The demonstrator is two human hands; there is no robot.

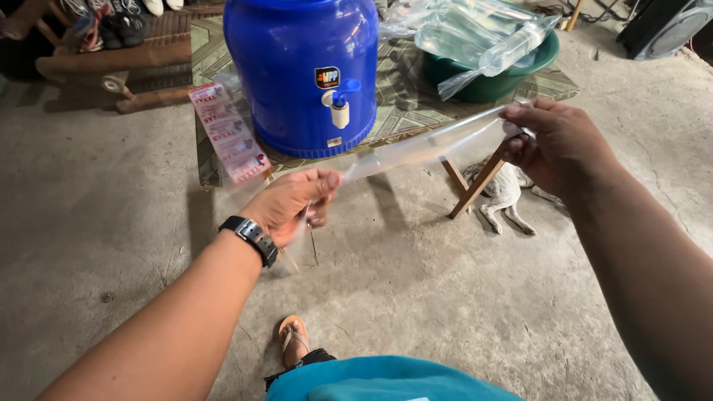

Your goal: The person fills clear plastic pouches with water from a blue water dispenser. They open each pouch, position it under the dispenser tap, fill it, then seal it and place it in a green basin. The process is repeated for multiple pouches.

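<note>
Left hand (293, 204) and right hand (557, 145) are pinching a thin clear plastic bag (423, 148) taut between them, risking tearing or slipping from either pinch

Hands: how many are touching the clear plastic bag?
2. The left hand pinches one end of the clear plastic bag below the blue water jug; the right hand grips the other end, near the table edge.

Clear plastic bag (423, 148) between both hands
</note>
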